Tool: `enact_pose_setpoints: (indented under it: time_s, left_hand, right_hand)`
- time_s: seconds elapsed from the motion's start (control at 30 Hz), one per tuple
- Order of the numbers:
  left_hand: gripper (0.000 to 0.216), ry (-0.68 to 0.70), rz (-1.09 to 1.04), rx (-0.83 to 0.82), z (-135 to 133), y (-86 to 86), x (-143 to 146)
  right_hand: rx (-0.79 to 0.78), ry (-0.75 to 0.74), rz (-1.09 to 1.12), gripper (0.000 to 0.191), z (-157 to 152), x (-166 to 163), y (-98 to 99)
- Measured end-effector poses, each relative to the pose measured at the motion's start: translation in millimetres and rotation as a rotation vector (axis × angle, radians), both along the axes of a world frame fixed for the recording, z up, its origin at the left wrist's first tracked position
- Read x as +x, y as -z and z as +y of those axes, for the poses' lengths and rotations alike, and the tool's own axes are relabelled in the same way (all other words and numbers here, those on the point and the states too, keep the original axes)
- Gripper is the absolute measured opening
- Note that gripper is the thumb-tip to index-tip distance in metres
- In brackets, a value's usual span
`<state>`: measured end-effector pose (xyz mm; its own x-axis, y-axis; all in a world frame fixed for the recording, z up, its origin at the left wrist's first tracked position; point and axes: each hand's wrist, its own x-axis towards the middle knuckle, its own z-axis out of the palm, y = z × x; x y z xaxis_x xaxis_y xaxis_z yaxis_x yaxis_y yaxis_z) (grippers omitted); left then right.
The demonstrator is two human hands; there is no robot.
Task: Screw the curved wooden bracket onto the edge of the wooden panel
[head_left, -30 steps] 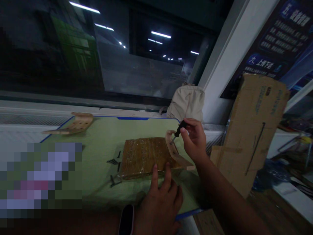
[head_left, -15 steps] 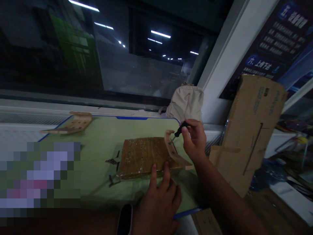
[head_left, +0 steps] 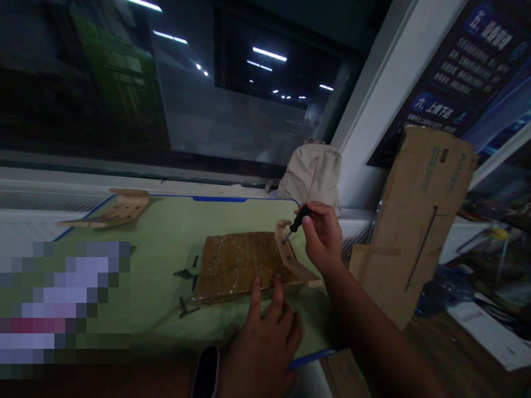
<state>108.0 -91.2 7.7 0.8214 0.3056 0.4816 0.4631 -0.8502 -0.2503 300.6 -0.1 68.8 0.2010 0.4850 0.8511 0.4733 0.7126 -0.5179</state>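
Observation:
My right hand (head_left: 326, 235) grips the black handle of a screwdriver (head_left: 297, 220). The screwdriver slants down to the left, its tip at the upper part of a curved wooden piece with holes (head_left: 286, 253). This piece stands along the right end of a flat brown block wrapped in clear tape (head_left: 234, 262). My left hand (head_left: 267, 334) has its fingers apart, two fingertips resting on the block's near edge. Several dark screws (head_left: 185, 273) lie left of the block, with a small dark metal part (head_left: 186, 309) nearer to me. Whether the tip sits in a screw is too small to tell.
A second curved wooden piece (head_left: 120, 210) lies at the table's far left corner. The light green table (head_left: 166, 221) has a blue edge. Behind it is a beige backpack (head_left: 313, 171) by the window. A tall cardboard sheet (head_left: 418, 221) leans at the right.
The whole view has shifted slightly, so everything appears a little further left. Both hands, the screwdriver and the wooden piece keep nearly the same positions relative to each other.

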Motion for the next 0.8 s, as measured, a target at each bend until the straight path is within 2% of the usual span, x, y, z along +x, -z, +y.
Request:
enact_pose_setpoints:
  time_s: [0.07,0.13,0.3,0.37,0.5,0.6,0.67,0.73,0.8]
  left_hand:
    - [0.069,0.003,-0.002,-0.009,0,-0.9,0]
    - [0.07,0.007,0.001,-0.018,-1,-0.5,1]
    - [0.071,0.028,0.013,-0.024,1,7.9,0]
    - [0.071,0.039,0.025,-0.027,2,11.4,-1]
    - [0.072,0.042,0.071,-0.06,4,11.2,-4]
    - [0.07,0.049,0.083,-0.053,7,11.0,-6]
    - [0.051,0.077,0.027,0.045,11,18.7,-3]
    - [0.024,0.038,-0.118,0.181,16,35.9,2]
    - [0.02,0.005,-0.184,0.255,22,60.8,9]
  right_hand:
    - [-0.048,-0.105,-0.005,0.021,-2,-4,2.4]
    - [-0.073,-0.128,0.023,0.02,-2,-5,4.3]
    - [0.027,0.064,0.044,0.017,2,4,5.3]
    - [0.041,0.097,0.005,0.017,3,8,6.4]
    - [-0.054,0.001,-0.045,0.023,2,10,13.5]
    - [-0.163,-0.121,0.033,0.025,3,6,19.1]
    - [-0.168,-0.11,0.091,0.025,5,4,20.4]
    - [-0.107,-0.013,0.107,0.023,7,5,19.3]
    - [-0.026,0.076,0.048,0.02,8,8,16.7]
